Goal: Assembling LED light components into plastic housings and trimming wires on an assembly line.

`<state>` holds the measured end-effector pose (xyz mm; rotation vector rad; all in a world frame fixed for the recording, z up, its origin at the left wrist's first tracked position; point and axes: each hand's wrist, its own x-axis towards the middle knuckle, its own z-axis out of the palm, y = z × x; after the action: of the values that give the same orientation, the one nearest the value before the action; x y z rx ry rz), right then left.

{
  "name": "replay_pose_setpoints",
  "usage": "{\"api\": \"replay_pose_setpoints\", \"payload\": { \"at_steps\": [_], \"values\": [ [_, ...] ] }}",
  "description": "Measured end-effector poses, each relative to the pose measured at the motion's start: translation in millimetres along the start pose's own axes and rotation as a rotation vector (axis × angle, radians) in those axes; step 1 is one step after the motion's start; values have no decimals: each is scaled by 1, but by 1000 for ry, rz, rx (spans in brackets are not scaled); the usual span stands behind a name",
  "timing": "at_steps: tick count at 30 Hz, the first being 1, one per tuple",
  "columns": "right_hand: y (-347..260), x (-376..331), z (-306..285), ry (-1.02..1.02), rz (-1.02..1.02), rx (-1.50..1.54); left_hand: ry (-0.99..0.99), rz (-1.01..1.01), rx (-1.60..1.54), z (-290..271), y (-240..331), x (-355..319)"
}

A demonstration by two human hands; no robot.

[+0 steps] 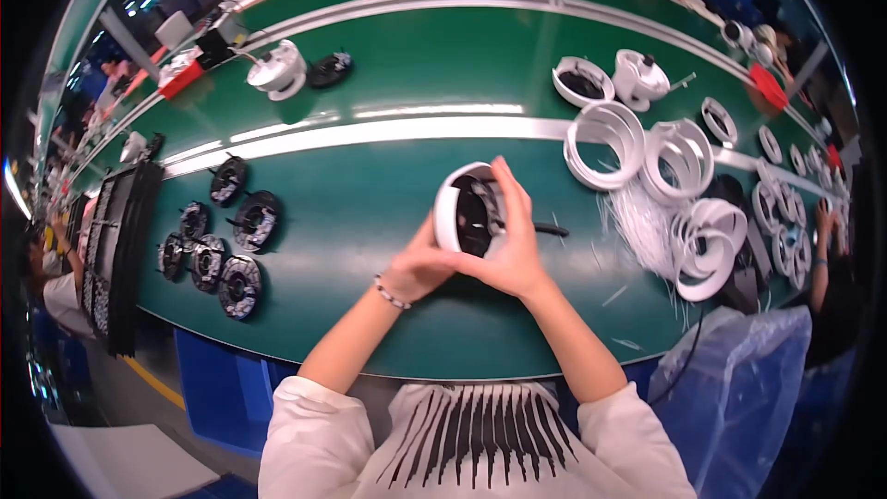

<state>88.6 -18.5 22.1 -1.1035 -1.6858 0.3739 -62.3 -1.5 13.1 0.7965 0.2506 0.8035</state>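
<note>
1. Both hands, left hand (420, 266) and right hand (511, 245), clasp a white round housing (459, 212) above the green table (370, 212).
2. Left of it, six black discs (222, 245) lie unfitted.
3. Right of it, white rings (647, 157) wait, stacked.

Both bare forearms reach forward and converge. Left hand (420, 266) cupped, beaded wrist. Right hand (511, 245) fingers extended, curled in grip.

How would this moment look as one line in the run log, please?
hands: left hand and right hand both hold white round housing | place: above green table | left side: black discs | right side: white rings
</note>
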Motion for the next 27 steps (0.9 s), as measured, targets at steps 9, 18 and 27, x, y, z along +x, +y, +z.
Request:
{"api": "replay_pose_setpoints", "payload": {
  "at_steps": [9, 18, 27],
  "values": [
    [-15, -2, -6, -190, -14, -136, 150, 3, -256, -1, -3, 9],
    [-20, -4, 3, -150, -13, -222, 147, 59, -145, -5, -8, 5],
    [-17, -5, 12, -70, 12, -197, 51, 104, -148, -6, -7, 6]
  ]
}}
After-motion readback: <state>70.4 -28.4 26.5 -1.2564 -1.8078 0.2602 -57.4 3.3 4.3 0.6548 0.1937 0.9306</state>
